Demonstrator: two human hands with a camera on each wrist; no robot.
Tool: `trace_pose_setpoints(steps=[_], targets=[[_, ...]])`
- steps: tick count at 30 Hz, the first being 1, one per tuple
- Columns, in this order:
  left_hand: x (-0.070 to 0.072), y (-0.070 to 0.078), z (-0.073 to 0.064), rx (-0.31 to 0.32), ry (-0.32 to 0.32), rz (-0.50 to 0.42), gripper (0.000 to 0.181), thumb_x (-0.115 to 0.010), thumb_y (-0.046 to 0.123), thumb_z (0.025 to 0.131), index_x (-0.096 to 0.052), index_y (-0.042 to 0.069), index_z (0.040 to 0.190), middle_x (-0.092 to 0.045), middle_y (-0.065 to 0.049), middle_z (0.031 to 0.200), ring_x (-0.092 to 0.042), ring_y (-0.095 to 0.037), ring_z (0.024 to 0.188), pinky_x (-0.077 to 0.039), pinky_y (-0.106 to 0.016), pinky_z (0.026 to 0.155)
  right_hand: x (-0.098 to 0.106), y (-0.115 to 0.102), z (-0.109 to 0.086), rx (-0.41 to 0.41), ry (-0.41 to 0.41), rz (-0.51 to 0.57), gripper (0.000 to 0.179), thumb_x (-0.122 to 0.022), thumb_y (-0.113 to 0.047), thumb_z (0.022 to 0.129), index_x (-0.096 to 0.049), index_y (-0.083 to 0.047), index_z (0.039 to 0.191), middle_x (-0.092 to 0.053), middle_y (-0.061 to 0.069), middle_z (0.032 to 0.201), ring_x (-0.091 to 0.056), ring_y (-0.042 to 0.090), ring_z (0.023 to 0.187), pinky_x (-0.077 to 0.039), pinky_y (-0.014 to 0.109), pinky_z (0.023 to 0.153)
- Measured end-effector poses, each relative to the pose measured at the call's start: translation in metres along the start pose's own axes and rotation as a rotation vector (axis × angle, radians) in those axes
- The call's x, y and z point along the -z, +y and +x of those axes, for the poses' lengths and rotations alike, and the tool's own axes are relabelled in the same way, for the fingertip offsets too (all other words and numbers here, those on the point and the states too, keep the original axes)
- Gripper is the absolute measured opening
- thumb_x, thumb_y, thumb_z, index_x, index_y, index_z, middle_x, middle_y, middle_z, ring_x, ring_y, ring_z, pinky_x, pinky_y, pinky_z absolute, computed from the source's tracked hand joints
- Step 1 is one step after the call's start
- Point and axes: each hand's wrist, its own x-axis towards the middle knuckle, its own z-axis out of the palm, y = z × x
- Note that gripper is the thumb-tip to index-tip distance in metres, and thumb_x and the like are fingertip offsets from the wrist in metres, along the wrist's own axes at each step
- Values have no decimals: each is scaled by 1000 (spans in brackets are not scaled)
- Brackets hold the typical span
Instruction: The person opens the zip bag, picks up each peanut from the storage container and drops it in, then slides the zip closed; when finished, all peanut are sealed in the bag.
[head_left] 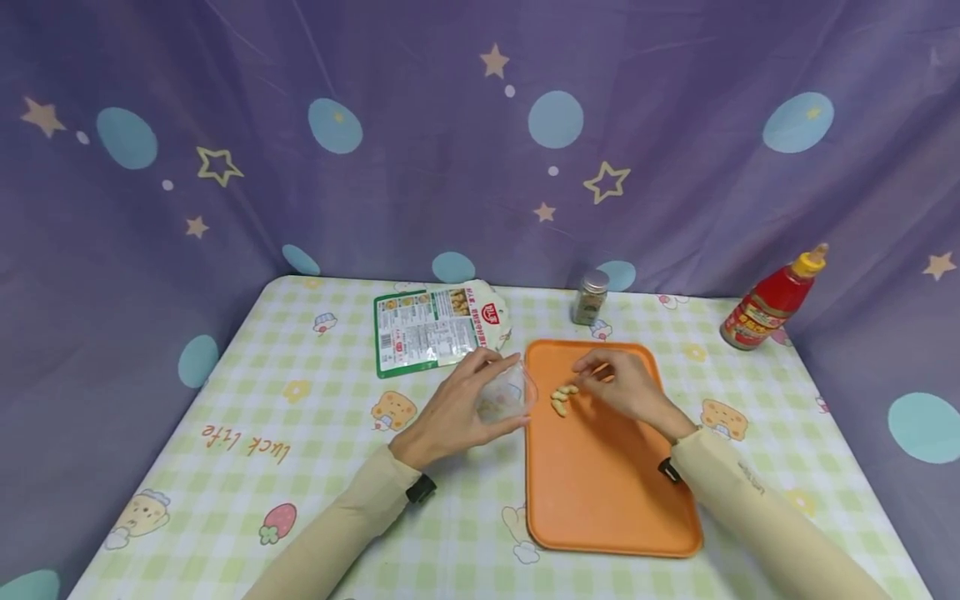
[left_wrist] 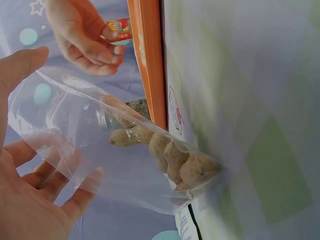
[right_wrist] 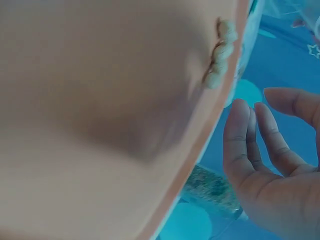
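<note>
My left hand [head_left: 461, 412] grips a clear, thin-walled plastic container [head_left: 504, 392] beside the tray's left edge, thumb and fingers spread around it. Several unshelled peanuts [left_wrist: 172, 155] lie at its lower end in the left wrist view. On the orange tray [head_left: 607, 492], a small group of peanuts [head_left: 561, 398] sits near the upper left; the right wrist view shows these peanuts [right_wrist: 220, 55] in a row. Just right of them, my right hand [head_left: 618, 383] hovers over the tray. Its fingers [right_wrist: 237, 132] are loosely bent, with a gap to the thumb and nothing visible between them.
Behind the left hand lies a green-and-white printed packet [head_left: 431, 329]. A small spice jar [head_left: 590, 297] with a grey lid stands beyond the tray. A red sauce bottle [head_left: 772, 302] with a yellow cap stands at the back right. A patterned curtain [head_left: 450, 167] hangs behind the table.
</note>
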Motion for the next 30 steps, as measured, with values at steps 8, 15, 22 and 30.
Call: trace_pose_setpoints(steps=[8,15,22,30], targets=[[-2,1,0,19,-1,11,86,-81,57,85,-49,22,157,-55,1,135,-56,-14,114,-51,-33,95,0,10,6,-19,-61,-16,12,-69,-6,97,-76,-6,108,-77,8,102,-71,22,95,-57,37,88],[-1,-1,1,9,1,23,85,-81,57,85,-49,23,157,-54,1,136,-54,-11,117,-52,-33,97,-6,11,15,-1,-109,-23,14,-75,-3,92,-76,-4,105,-77,11,101,-71,20,94,-55,29,84],[-1,-3,2,12,-3,25,85,-81,57,85,-49,23,156,-54,2,135,-53,-11,115,-51,-34,96,-9,9,20,12,-146,-27,16,-73,2,91,-76,-4,106,-76,10,100,-69,20,93,-55,31,84],[0,-5,0,26,-11,21,85,-81,57,86,-49,24,157,-54,2,133,-54,-14,111,-50,-33,93,-14,11,22,43,-153,-16,19,-69,9,89,-76,-2,103,-75,12,94,-68,21,86,-52,26,75]])
